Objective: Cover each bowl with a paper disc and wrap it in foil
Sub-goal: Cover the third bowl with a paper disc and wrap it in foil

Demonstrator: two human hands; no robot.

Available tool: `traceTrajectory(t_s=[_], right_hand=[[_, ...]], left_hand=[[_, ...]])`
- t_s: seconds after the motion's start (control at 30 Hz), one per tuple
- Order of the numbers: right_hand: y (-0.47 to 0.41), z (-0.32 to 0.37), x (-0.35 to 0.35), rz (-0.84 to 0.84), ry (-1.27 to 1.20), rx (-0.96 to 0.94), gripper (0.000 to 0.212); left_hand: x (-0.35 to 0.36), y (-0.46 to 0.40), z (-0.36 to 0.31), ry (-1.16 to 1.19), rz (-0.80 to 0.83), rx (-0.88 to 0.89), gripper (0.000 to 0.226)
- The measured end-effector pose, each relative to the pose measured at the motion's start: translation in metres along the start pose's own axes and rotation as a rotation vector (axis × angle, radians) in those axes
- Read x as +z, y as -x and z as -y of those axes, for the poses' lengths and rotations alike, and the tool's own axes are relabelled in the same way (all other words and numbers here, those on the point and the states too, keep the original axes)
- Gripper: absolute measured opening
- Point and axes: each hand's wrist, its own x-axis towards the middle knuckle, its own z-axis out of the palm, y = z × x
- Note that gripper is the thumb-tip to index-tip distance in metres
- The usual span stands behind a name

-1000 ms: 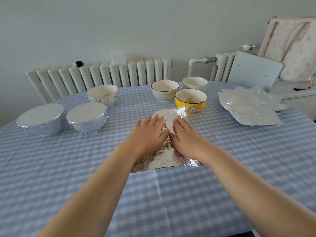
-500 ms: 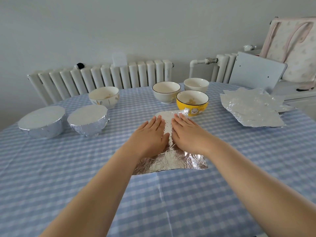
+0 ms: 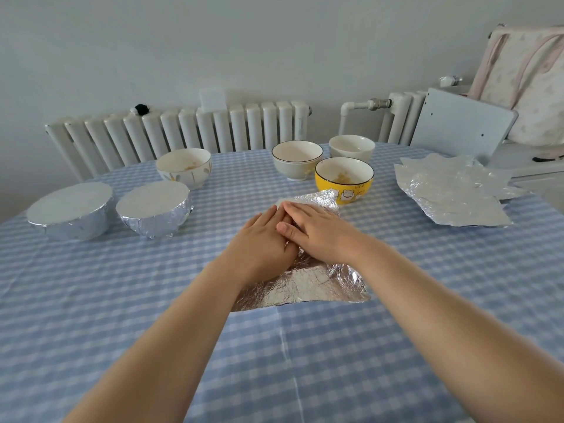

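A crinkled foil sheet (image 3: 308, 285) lies flat on the table in front of me. My left hand (image 3: 259, 245) and my right hand (image 3: 320, 230) press palm-down on it, fingers straight, and the right hand overlaps the left's fingers. Beyond the sheet stand a yellow bowl (image 3: 344, 178) with food, a dark-rimmed white bowl (image 3: 297, 158), a plain white bowl (image 3: 351, 147) and a flower-patterned bowl (image 3: 184, 166), all uncovered. At the left sit two bowls wrapped in foil with white tops (image 3: 70, 209) (image 3: 154, 212).
A stack of loose foil sheets (image 3: 451, 190) lies at the right of the blue checked tablecloth (image 3: 305, 361). Radiators (image 3: 183, 129) run along the wall behind the table. A white board (image 3: 464, 126) and a pale bag (image 3: 525, 74) stand at the far right.
My hands lay side by side on the foil. The right hand has slid left and now lies over the left hand's fingers. The foil's far corner is curled up by the yellow bowl.
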Motion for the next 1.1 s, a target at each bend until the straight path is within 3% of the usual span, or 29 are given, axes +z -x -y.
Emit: traceTrajectory(t_s=[0.27,0.43,0.53,0.73,0.9,1.0,1.1], right_hand=[[-0.004,-0.01,-0.002,0.031,-0.06,0.055,0.068],[-0.009,-0.023,-0.002,0.013,-0.241,0.107,0.064],[-0.008,-0.028,0.004,-0.065,-0.455,0.132,0.057],[-0.002,-0.031,0.015,-0.146,-0.944,0.222,0.036],[-0.002,-0.039,0.029,-0.125,-1.097,0.348,0.052],[0.006,-0.04,0.025,-0.086,-1.0,0.269,0.067],[0.018,-0.036,0.017,-0.322,-0.754,0.069,0.083]], left_hand=[[-0.004,0.001,-0.002,-0.057,0.076,-0.014,0.07],[-0.013,0.006,-0.006,-0.067,0.156,-0.018,0.125],[-0.016,0.01,-0.003,-0.037,0.181,0.012,0.142],[-0.017,0.019,-0.003,0.057,0.19,-0.015,0.124],[-0.014,0.022,-0.002,0.132,0.142,-0.052,0.124],[-0.016,0.02,-0.004,0.102,0.178,-0.06,0.124],[-0.017,0.019,-0.005,0.1,0.199,-0.072,0.123]])
